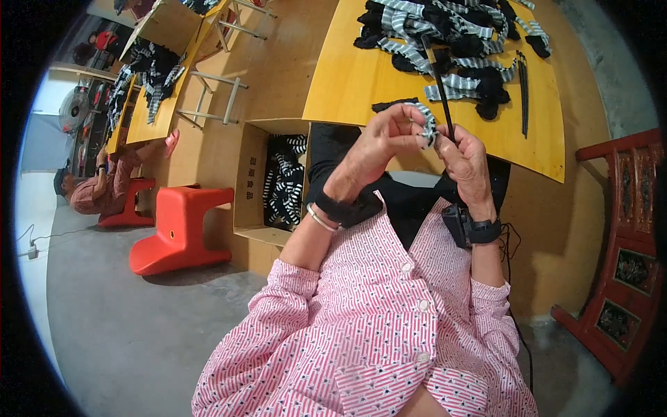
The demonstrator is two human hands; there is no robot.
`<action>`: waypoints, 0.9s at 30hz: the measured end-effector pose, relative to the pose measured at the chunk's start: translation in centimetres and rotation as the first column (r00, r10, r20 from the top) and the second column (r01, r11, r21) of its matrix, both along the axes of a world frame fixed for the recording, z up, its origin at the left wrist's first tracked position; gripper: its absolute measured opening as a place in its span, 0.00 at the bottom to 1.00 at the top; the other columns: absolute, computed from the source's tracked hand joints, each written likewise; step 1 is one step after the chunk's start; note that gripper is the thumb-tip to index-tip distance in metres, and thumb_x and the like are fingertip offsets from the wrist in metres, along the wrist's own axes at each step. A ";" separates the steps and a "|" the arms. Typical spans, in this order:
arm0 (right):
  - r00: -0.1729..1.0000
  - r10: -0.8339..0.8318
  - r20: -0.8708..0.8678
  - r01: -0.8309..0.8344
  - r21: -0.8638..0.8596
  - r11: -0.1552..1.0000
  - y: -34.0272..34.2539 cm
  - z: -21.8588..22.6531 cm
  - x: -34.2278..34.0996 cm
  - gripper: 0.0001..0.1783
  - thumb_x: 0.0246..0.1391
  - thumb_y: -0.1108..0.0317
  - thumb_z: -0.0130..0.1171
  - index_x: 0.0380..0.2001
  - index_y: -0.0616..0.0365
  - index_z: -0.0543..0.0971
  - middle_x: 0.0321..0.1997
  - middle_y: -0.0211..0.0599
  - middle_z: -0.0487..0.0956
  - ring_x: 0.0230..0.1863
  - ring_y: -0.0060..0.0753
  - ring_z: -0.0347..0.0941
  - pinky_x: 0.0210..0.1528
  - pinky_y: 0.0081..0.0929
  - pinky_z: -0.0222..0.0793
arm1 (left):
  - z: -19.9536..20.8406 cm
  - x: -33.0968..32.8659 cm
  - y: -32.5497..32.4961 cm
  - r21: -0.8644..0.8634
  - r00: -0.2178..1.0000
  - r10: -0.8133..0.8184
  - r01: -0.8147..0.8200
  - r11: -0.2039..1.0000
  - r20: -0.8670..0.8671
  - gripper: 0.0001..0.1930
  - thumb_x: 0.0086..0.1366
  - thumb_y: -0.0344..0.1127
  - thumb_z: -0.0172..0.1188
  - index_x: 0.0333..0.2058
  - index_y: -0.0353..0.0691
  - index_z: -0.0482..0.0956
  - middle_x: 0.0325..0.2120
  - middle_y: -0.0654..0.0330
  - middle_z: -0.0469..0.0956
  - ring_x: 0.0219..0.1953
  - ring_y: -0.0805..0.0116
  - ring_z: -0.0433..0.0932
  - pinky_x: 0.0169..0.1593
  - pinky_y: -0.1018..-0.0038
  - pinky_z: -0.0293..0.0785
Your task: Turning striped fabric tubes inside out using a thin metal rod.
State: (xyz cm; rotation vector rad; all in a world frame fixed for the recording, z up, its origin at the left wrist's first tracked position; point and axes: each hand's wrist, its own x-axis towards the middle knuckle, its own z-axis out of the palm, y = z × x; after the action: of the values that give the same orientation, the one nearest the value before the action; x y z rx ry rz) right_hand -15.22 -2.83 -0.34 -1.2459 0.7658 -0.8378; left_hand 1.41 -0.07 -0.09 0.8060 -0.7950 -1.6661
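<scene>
At your far left stands a fan (pixel 74 110), and near it a co-worker (pixel 103 189) sits on a red seat (pixel 130 203) beside the far table (pixel 141 119). Black and grey-striped pieces (pixel 154 68) are heaped on that table; behind them is a tan panel (pixel 161 31), though you cannot tell whether it is part of a carton. Nearer you is a red stool (pixel 177 226).

Just left of your legs, the cardboard box (pixel 251 182) is open at the top, its side marked with dark print. Inside lie many black-and-white striped pieces (pixel 285 182), jumbled together, with dark material around them.

Your left hand (pixel 379 144) has its thumb and forefinger closed on a small striped piece (pixel 429 126), which curves above your lap at the near edge of the yellow table (pixel 340 83). Your right hand (pixel 465 163) meets it there, fingers curled shut around the lower end of a dark rod (pixel 441 90) that points up and away; you cannot tell whether its fingertips also pinch the piece.

Beyond your hands, a loose pile (pixel 451 35) of black and grey-striped pieces covers the table's far part. Right of it lie slim dark rods (pixel 524 97), side by side. At far right stands carved red furniture (pixel 625 257).
</scene>
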 end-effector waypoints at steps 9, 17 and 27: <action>0.997 0.030 0.070 -0.042 0.182 0.982 0.3 0.1 -0.6 0.11 0.49 0.62 0.51 0.33 0.57 0.72 0.20 0.17 0.64 0.15 0.04 0.50 0.15 0.06 0.43 | -0.7 -1.0 0.7 -0.130 0.900 0.129 -0.081 0.988 0.417 0.09 0.54 0.21 0.48 0.35 0.35 0.68 0.29 0.68 0.67 0.32 0.81 0.65 0.38 0.85 0.62; 0.992 0.090 0.091 -0.105 0.181 0.978 0.2 -0.7 -1.0 0.12 0.49 0.61 0.52 0.33 0.57 0.72 0.21 0.17 0.66 0.16 0.04 0.51 0.16 0.05 0.44 | 0.0 -0.5 1.1 -0.067 0.915 0.032 -0.005 0.998 0.402 0.03 0.57 0.28 0.52 0.29 0.37 0.71 0.23 0.72 0.67 0.28 0.82 0.63 0.34 0.85 0.60; 0.999 0.011 0.030 -0.015 0.113 0.994 0.5 -0.2 -0.7 0.15 0.49 0.59 0.52 0.35 0.59 0.72 0.23 0.18 0.67 0.17 0.05 0.51 0.17 0.06 0.44 | -0.3 0.1 1.3 0.199 0.990 -0.022 -0.007 0.980 0.142 0.04 0.58 0.34 0.52 0.26 0.42 0.70 0.23 0.72 0.68 0.28 0.82 0.67 0.35 0.84 0.65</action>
State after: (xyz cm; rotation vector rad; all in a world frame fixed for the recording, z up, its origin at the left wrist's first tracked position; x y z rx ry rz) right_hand -15.97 -2.35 -0.53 -1.1346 0.7701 -0.7900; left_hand 1.53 1.24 -0.41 1.0740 -0.7376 -1.7271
